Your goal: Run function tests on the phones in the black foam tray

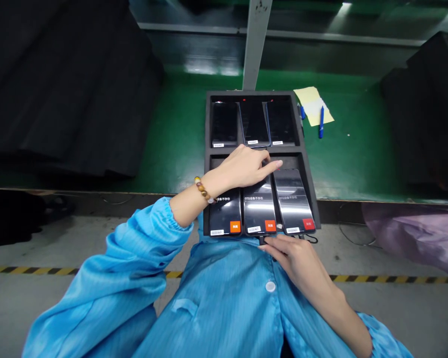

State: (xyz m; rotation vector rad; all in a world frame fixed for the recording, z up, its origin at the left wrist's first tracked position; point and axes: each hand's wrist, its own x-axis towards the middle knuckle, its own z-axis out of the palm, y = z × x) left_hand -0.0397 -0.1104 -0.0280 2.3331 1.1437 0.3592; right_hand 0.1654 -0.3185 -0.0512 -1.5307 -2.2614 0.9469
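Several dark phones lie face up in a black tray [309, 189] with two compartments. My left hand [242, 166] reaches across the near compartment, over the upper end of the middle phone [259, 206]. Its thumb stretches right; the other fingers bend down, their tips partly hidden. A black cable plug [262, 240] is pinched in my right hand [293, 251] at the lower edge of the middle phone; whether it is fully inserted cannot be seen. The left phone [224, 214] and the right phone [294, 199] lie beside it. All three screens show white text and a red or orange box.
Several dark-screened phones [256, 124] fill the tray's far compartment. Yellow paper [309, 102] and a blue pen [321, 122] lie right of it on the green table [175, 124]. Black covered stacks stand left and right, and a grey post [254, 44] rises behind the tray.
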